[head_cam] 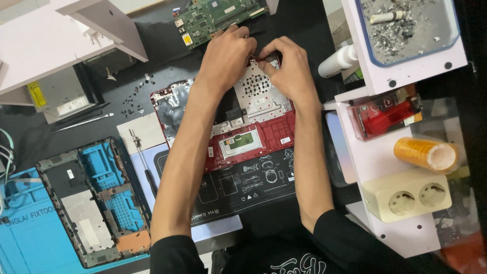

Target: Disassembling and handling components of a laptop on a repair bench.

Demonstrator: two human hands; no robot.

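1. Spreading under everything is a dark work table [167, 38], with a black rectangular printed work mat [243, 187] lying on it in front of the person
2. On that mat lies an opened red laptop shell with silver metal shielding [253, 127]; its far edge is where both hands meet
3. At lower left a second dismantled laptop base, blue and grey inside [96, 198], rests on a bright blue mat [25, 238], well apart from the hands
4. On the right stands a white shelf unit [375, 152] that bears a blue-rimmed ashtray tray [411, 61], a red box [385, 116], a roll of amber tape [426, 153] and a cream double wall socket [406, 195]
5. Beyond the red shell lies a green circuit board [213, 18], just past the knuckles
6. The left hand [225, 58] is curled, its fingertips pressed down at the far edge of the red shell; what they pinch, if anything, cannot be told
7. The right hand [289, 68] is likewise bent over the same edge, touching the left hand's fingers, thumb and fingers narrowed on a small dark part that is mostly hidden
8. A slim screwdriver with a black handle [144, 165] lies left of the shell, beside the left forearm
9. Small dark screws [134, 99] are scattered on the table left of the shell
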